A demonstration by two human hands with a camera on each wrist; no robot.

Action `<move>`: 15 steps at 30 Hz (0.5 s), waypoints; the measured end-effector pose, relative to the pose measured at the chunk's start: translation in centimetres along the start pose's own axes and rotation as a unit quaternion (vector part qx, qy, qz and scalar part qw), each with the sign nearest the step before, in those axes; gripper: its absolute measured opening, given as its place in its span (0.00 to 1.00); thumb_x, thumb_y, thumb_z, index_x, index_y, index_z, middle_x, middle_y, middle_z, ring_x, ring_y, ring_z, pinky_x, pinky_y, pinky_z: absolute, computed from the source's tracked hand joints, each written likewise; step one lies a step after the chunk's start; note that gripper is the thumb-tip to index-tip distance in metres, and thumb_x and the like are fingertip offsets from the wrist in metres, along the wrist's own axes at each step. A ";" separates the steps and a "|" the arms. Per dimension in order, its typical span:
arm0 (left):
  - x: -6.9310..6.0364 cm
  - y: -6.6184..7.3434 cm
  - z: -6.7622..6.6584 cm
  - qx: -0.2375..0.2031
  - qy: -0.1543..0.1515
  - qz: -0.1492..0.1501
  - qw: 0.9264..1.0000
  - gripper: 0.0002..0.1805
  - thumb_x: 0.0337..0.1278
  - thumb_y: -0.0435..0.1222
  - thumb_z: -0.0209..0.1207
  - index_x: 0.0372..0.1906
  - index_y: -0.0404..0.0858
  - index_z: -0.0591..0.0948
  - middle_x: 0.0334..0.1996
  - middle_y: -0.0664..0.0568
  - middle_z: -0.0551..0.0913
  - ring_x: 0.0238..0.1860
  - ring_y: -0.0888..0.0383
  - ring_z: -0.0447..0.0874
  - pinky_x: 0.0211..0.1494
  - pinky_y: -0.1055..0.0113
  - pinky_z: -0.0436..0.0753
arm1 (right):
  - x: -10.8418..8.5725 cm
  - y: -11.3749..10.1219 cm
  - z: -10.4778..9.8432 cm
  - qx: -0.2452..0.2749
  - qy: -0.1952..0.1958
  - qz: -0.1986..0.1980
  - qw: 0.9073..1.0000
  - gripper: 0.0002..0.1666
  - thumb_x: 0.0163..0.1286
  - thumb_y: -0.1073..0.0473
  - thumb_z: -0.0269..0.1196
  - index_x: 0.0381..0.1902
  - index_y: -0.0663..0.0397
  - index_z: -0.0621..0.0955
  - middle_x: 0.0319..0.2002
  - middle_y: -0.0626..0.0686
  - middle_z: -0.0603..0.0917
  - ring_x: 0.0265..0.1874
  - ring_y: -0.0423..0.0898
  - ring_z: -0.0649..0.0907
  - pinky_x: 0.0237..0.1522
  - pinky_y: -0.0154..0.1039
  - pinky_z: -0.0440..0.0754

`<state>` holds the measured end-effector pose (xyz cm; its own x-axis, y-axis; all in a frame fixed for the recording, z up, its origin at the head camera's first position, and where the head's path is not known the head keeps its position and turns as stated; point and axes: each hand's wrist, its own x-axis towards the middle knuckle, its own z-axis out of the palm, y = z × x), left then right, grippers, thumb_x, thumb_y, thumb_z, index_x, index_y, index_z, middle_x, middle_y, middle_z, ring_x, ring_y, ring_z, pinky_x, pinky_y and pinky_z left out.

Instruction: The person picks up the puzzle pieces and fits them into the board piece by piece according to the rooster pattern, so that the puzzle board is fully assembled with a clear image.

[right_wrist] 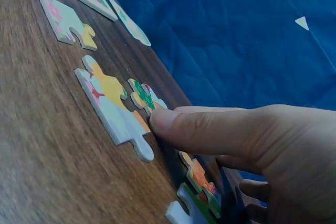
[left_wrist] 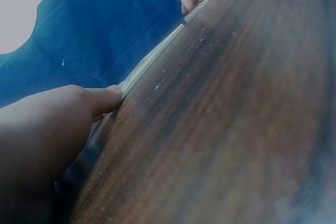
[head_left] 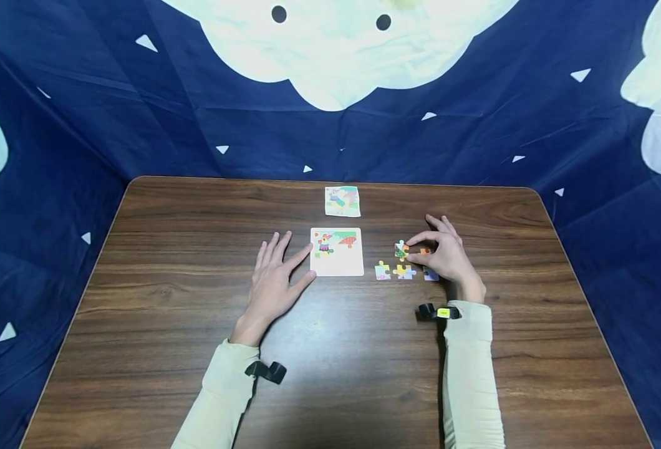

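My left hand (head_left: 271,287) lies with its fingers spread, thumb and index finger touching the left edge of a square puzzle board (head_left: 336,265). A few fitted pieces fill the board's upper part; its lower part is white. To the right, my right hand (head_left: 447,254) pinches a green and orange puzzle piece (head_left: 401,251) between thumb and index finger, low at the table. Closer to me lie a pale piece with pink flowers (head_left: 382,271) and a yellow and light-blue piece (head_left: 404,272). An orange piece (right_wrist: 198,176) and a blue and green piece (right_wrist: 191,205) are partly hidden under this hand.
A small picture card (head_left: 342,201) lies behind the board, near the back edge of the brown wooden table (head_left: 353,386). Blue cloth (head_left: 139,125) with white clouds and triangles hangs around the table. Each wrist wears a black camera strap (head_left: 269,371).
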<state>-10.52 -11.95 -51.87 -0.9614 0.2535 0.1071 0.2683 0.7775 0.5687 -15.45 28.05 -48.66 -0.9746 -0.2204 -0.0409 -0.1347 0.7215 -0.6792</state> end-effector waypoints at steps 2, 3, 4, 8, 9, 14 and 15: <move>0.0 0.0 0.0 0.000 0.000 -0.001 1.000 0.35 0.75 0.58 0.64 0.81 0.50 0.79 0.88 0.37 0.59 0.91 0.38 0.43 0.92 0.45 0.36 | 0.0 -0.1 0.1 0.001 0.004 0.000 1.000 0.16 0.65 0.64 0.82 0.50 0.57 0.93 0.86 0.72 0.60 0.88 0.73 0.44 0.81 0.82 0.38; 0.0 0.0 0.0 -0.001 -0.001 -0.001 1.000 0.35 0.75 0.58 0.64 0.81 0.50 0.79 0.88 0.37 0.59 0.91 0.38 0.43 0.92 0.45 0.36 | 0.1 -0.1 0.1 0.001 0.006 0.002 1.000 0.15 0.65 0.65 0.82 0.49 0.58 0.93 0.85 0.72 0.60 0.88 0.73 0.44 0.82 0.81 0.38; 0.0 0.0 0.0 -0.001 -0.001 -0.002 1.000 0.35 0.75 0.58 0.64 0.81 0.50 0.78 0.88 0.37 0.59 0.91 0.38 0.43 0.92 0.45 0.36 | 0.1 -0.1 0.1 0.001 0.007 0.004 1.000 0.15 0.65 0.65 0.82 0.49 0.58 0.94 0.85 0.71 0.61 0.88 0.72 0.44 0.82 0.81 0.38; 0.0 0.1 -0.1 0.000 -0.003 -0.003 1.000 0.35 0.75 0.57 0.64 0.81 0.50 0.79 0.88 0.37 0.59 0.91 0.38 0.43 0.92 0.45 0.37 | 0.2 -0.2 0.2 0.000 0.008 0.012 1.000 0.14 0.66 0.66 0.82 0.48 0.58 0.93 0.85 0.71 0.61 0.89 0.71 0.44 0.83 0.79 0.37; 0.0 0.1 -0.1 0.000 -0.003 -0.004 1.000 0.35 0.75 0.57 0.64 0.81 0.50 0.79 0.88 0.37 0.59 0.91 0.38 0.43 0.92 0.44 0.37 | 0.2 -0.2 0.1 0.001 0.009 0.014 1.000 0.14 0.66 0.65 0.81 0.48 0.59 0.93 0.85 0.70 0.62 0.89 0.70 0.44 0.83 0.79 0.38; 0.1 0.2 -0.3 0.000 -0.005 -0.005 1.000 0.35 0.75 0.57 0.64 0.81 0.50 0.79 0.88 0.37 0.59 0.91 0.38 0.43 0.92 0.44 0.37 | 0.2 -0.7 -0.5 0.018 0.033 0.004 0.999 0.13 0.66 0.67 0.81 0.49 0.62 0.93 0.83 0.72 0.65 0.88 0.72 0.46 0.84 0.78 0.41; 0.1 0.2 -0.3 -0.001 -0.005 -0.005 1.000 0.35 0.75 0.57 0.64 0.81 0.50 0.79 0.88 0.37 0.59 0.91 0.38 0.43 0.92 0.44 0.37 | 0.2 -0.9 -0.6 0.022 0.040 -0.001 0.999 0.13 0.66 0.67 0.81 0.48 0.62 0.93 0.83 0.72 0.65 0.88 0.72 0.47 0.84 0.78 0.42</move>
<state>-10.55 -11.93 -51.50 -0.9634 0.2511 0.0938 0.2587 0.7794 0.5706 -15.64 27.78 -47.64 -0.9858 -0.1667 0.0182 -0.1300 0.6910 -0.7111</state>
